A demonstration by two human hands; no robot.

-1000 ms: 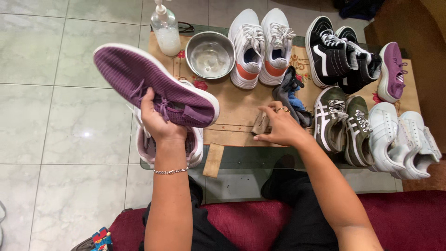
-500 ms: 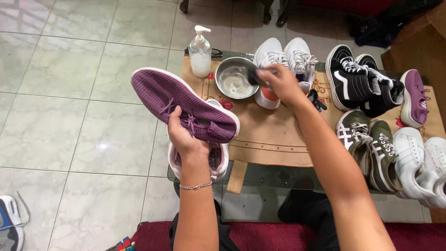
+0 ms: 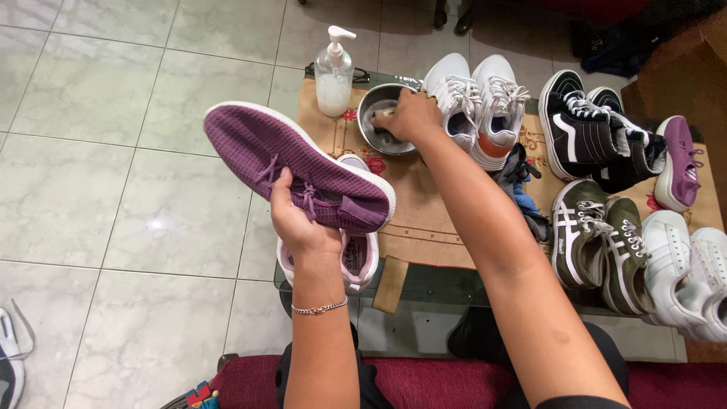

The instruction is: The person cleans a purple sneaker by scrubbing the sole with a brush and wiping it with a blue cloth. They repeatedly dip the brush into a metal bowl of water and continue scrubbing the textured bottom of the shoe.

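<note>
The person's left hand [image 3: 299, 227] is clenched around the purple knit shoe [image 3: 295, 170], fingers hooked into the laces and tongue, holding it up in the air off the near left corner of the low table [image 3: 432, 227]. The shoe's long axis runs slantwise: toe up and away to the left, out over the floor tiles, heel down toward the table and the person's lap, white sole edge turned upward. Its partner, a second purple shoe [image 3: 352, 261], sits just under the hand at the table's near left edge.

The right hand [image 3: 413, 117] reaches well across to the far side of the table and is curled down into the metal bowl [image 3: 379, 121], fingers closed on something small; I cannot tell what it is. A clear pump bottle [image 3: 333, 76] stands just left of the bowl, a pair of white sneakers [image 3: 477, 106] just right of it.

So the held shoe lies nearer to the person and to the left of the right hand, its upper facing toward the bowl.
</note>
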